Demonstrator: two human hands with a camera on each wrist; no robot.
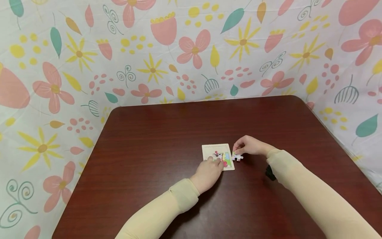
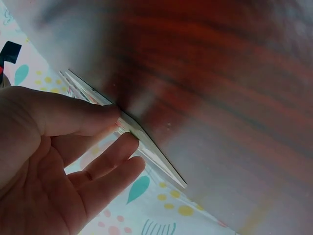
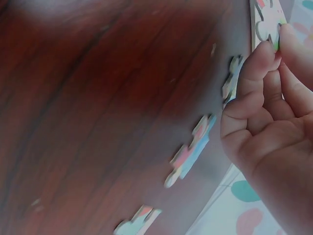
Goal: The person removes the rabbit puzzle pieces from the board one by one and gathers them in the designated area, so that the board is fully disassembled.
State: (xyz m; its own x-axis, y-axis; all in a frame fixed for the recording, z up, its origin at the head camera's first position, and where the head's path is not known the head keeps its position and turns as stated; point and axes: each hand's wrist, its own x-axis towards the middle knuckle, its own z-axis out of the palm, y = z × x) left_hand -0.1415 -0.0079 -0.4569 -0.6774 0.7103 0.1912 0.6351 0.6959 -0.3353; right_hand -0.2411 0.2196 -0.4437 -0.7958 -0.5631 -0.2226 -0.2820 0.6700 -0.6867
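A small square jigsaw board (image 1: 208, 149) with a pale frame lies on the table, several coloured pieces inside it. My left hand (image 1: 208, 174) rests at its near edge, loosely bent fingertips on the board and its pieces. In the left wrist view the thumb (image 2: 93, 115) touches the board (image 2: 151, 149) while the other fingers spread over it. Just beyond the board's right edge, my right hand (image 1: 252, 145) pinches a jigsaw piece (image 1: 237, 157) between thumb and fingers. The right wrist view shows that white and green piece (image 3: 267, 24) at the fingertips, overlapping the board.
Loose jigsaw pieces lie beside the right hand in its wrist view: one close to the fingers (image 3: 231, 81), a pink and blue piece (image 3: 190, 149), and another piece (image 3: 138, 222) farther off. The dark red-brown table (image 1: 155, 139) meets a flower-patterned cloth (image 1: 125, 49) behind.
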